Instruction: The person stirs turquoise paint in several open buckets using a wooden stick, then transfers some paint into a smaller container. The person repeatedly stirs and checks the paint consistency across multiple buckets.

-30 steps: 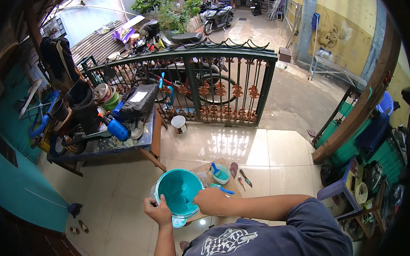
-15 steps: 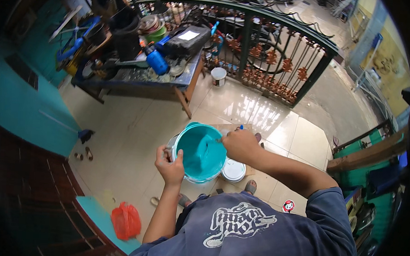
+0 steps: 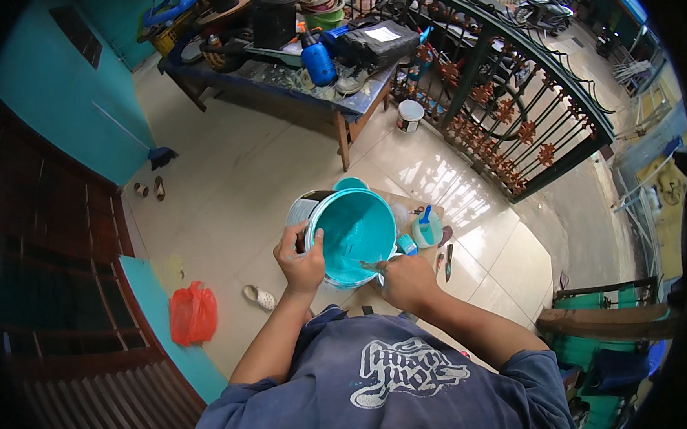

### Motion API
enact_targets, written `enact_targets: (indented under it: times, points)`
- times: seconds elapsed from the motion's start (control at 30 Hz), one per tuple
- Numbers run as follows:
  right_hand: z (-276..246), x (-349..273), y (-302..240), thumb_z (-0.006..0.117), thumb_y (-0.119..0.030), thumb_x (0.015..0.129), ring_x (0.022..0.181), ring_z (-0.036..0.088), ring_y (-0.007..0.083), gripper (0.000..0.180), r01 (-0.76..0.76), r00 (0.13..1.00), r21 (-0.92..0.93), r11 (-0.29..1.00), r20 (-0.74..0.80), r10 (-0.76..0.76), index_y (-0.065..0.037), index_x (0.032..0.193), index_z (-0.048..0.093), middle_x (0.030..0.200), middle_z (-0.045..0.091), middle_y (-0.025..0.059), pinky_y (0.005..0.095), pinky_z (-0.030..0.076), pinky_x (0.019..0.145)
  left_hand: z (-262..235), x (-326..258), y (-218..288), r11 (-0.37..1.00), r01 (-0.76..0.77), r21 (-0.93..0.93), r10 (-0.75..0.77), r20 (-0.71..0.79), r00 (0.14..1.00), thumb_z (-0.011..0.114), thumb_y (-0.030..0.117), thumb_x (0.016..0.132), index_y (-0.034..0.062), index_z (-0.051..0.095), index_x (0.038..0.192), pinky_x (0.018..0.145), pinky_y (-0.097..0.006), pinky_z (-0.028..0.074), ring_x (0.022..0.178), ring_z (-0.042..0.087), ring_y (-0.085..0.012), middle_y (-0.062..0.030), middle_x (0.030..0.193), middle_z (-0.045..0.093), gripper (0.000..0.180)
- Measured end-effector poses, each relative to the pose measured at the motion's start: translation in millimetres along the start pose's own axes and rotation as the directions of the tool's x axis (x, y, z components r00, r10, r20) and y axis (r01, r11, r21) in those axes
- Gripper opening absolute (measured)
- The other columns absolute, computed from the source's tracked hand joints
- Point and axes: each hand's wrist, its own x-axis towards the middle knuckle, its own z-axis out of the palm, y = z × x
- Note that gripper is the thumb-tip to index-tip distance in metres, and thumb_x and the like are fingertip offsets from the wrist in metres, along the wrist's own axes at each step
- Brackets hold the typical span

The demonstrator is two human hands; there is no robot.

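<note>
Left hand (image 3: pixel 300 261) clamped fingers over the rim of the teal paint bucket (image 3: pixel 353 235), held above the tiled floor (image 3: pixel 227 184); right hand (image 3: pixel 405 281) pinched a stirrer; slow strokes, bucket level, seemed best

The paint bucket (image 3: pixel 355 235) sits between the two hands, the left hand (image 3: pixel 301 261) on its near-left rim and the right hand (image 3: pixel 405 281) at its near-right edge. Behind the bucket lies a lid (image 3: pixel 351 185); to its right stands a small cup (image 3: pixel 427 231) with a brush in it, and a tool (image 3: pixel 448 262) lies on the floor further right. On the floor to the left lie a sandal (image 3: pixel 260 297) and, further left, a plastic bag (image 3: pixel 193 313). Far behind stands the cluttered surface (image 3: pixel 289 77) (a small pail (image 3: pixel 409 115) sits just right of it), with the railing (image 3: pixel 522 131) behind.
</note>
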Motion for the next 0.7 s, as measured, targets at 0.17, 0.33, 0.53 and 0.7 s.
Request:
enact_targets:
  times: [0.17,0.33,0.53,0.7]
  points:
    - [-6,15,13,0.063,-0.011,0.067,0.069,0.068,0.0370,0.030,-0.011,0.996,0.041,0.999,-0.094,0.015,-0.009,0.094,0.076,0.073,0.067,0.0186,0.0488,0.054,0.061,-18,0,2,0.992,0.048,0.113,-0.050,0.009,0.999,0.075,-0.001,0.079,-0.0016,0.063,0.094,0.054,-0.027,0.040,0.058,0.050,-0.0115,-0.0055,0.067,0.056,0.019]
    - [-36,35,27,0.064,-0.010,0.068,0.069,0.069,0.0347,0.015,0.042,0.995,-0.190,0.981,-0.082,-0.058,-0.006,0.081,0.072,0.077,0.069,0.0172,0.0458,0.056,0.060,-21,-3,4,0.996,0.056,0.067,-0.059,0.033,0.998,0.074,-0.002,0.080,-0.0023,0.062,0.093,0.055,-0.027,0.043,0.059,0.052,-0.0125,-0.0072,0.070,0.059,0.017]
    - [-50,48,21,0.061,-0.008,0.075,0.069,0.070,0.0319,0.014,0.142,0.949,-0.307,0.941,-0.228,-0.217,0.000,0.084,0.068,0.077,0.069,0.0177,0.0419,0.057,0.059,-21,-5,9,0.994,-0.002,0.110,-0.006,0.075,0.997,0.073,-0.003,0.079,-0.0036,0.063,0.093,0.058,-0.031,0.048,0.063,0.063,-0.0179,-0.0125,0.074,0.064,0.017]
    - [-30,37,11,0.061,-0.010,0.074,0.069,0.070,0.0328,0.024,0.062,0.987,-0.255,0.965,-0.126,-0.097,-0.001,0.095,0.068,0.077,0.068,0.0165,0.0440,0.056,0.059,-25,-2,4,0.988,-0.024,0.150,0.024,0.001,1.000,0.074,-0.002,0.079,-0.0039,0.063,0.093,0.057,-0.031,0.049,0.063,0.065,-0.0210,-0.0146,0.074,0.065,0.018]
